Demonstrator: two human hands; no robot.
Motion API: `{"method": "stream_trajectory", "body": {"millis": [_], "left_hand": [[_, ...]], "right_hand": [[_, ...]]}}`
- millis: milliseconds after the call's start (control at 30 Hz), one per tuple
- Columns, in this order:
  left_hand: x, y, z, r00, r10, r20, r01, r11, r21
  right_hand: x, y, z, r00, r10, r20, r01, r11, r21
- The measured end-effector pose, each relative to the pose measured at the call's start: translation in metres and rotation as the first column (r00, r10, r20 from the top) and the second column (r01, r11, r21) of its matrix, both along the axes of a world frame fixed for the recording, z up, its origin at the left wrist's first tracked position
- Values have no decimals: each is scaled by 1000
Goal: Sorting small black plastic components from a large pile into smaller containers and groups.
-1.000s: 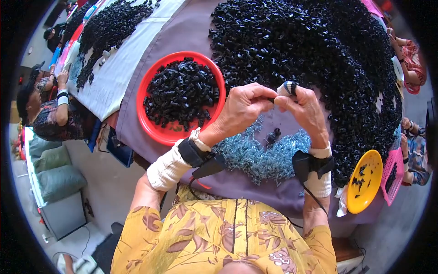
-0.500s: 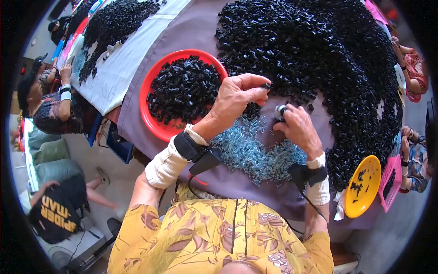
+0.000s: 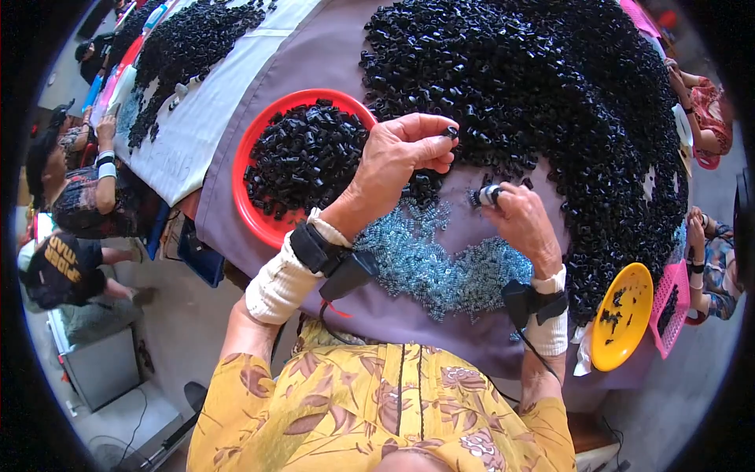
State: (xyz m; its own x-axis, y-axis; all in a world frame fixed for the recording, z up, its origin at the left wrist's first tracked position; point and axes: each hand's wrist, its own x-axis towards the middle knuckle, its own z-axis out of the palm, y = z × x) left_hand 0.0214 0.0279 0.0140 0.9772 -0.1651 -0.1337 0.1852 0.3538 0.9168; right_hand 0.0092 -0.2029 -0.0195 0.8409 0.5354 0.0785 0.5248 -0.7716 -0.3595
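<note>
Purple-covered table point(image 3: 330, 59) under me, and across its far and right side runs the great heap of black pieces point(image 3: 487, 71). Red tray point(image 3: 238, 185) to my left, loaded with more of them; yellow plate point(image 3: 625, 346) over on the right, a few dark scraps on it.

And now the change! A second ago my two hands met over the table, fingertips together; now they are apart. My left hand point(image 3: 397, 149) is up by the tray's right edge, thumb and forefinger pinching one little black piece point(image 3: 451, 132), its dark end poking out past the fingertips. Just that hand has it, so the two-handed contact is over, and the piece hangs over the near edge of the heap, not in the tray.

My right hand point(image 3: 525, 220) has dropped lower and nearer me, fingers curled, a pale band round one of them, just past the clear bluish pieces point(image 3: 448, 275). Is anything in that curl? Something small shows at the tip, but I cannot tell whether I grip it.

Off to the left, a person point(image 3: 63, 263) in a dark shirt has come into view.
</note>
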Motion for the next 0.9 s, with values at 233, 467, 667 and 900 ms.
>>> {"method": "stream_trajectory", "body": {"millis": [233,467,667,900], "left_hand": [[-7,-1,-7,999,-34,-37,32,999,-42],[-9,0,-13,999,-46,-28,45,997,-62],[-11,3,-14,998,-38,-46,35,997,-70],[-10,3,-15,997,-22,-69,19,998,-52]], "right_hand": [[-12,7,-14,993,77,89,-70,994,-84],[-11,2,-12,1000,20,-4,-20,998,-58],[0,-4,2,995,-52,-84,54,998,30],[14,-9,-16,986,-155,58,147,980,133]]}}
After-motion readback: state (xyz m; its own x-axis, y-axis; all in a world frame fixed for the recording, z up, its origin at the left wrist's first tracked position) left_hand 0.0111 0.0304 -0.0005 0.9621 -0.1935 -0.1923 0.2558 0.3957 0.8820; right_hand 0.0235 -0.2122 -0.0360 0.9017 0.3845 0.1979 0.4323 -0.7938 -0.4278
